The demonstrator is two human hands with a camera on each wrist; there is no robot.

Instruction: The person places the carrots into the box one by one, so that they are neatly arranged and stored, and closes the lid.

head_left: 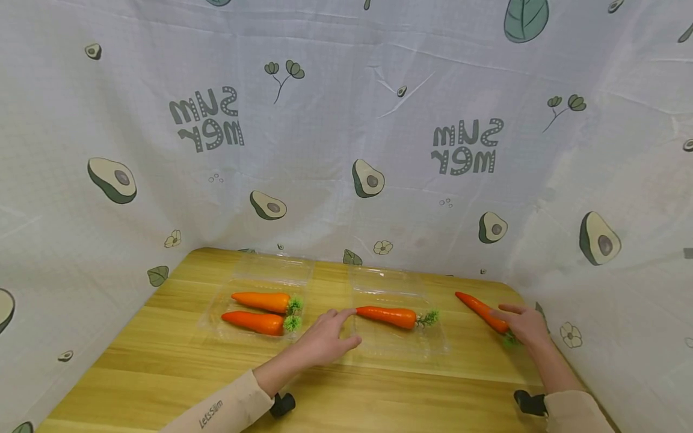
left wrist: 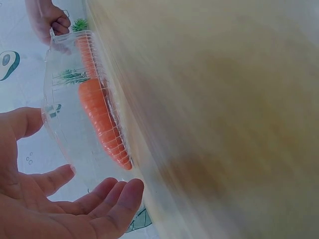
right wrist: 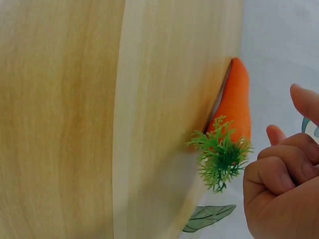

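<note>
My left hand (head_left: 325,338) reaches over the left edge of a clear plastic clamshell box (head_left: 379,349), its fingers spread and nothing gripped. One orange carrot (head_left: 387,316) with a green top lies in that box; the left wrist view shows the same carrot (left wrist: 102,119) through the clear wall. At the right, my right hand (head_left: 522,325) hovers by the thick end of another carrot (head_left: 482,311) on the table. In the right wrist view, that carrot (right wrist: 237,99) shows a gap from the hand (right wrist: 286,174), whose thumb and forefinger stand apart while the other fingers bend loosely.
A second open clear box (head_left: 216,325) on the left holds two carrots, an orange one (head_left: 260,300) above a redder one (head_left: 251,322). Both lids lean back toward the patterned cloth (head_left: 325,132) that surrounds the wooden table (head_left: 162,361).
</note>
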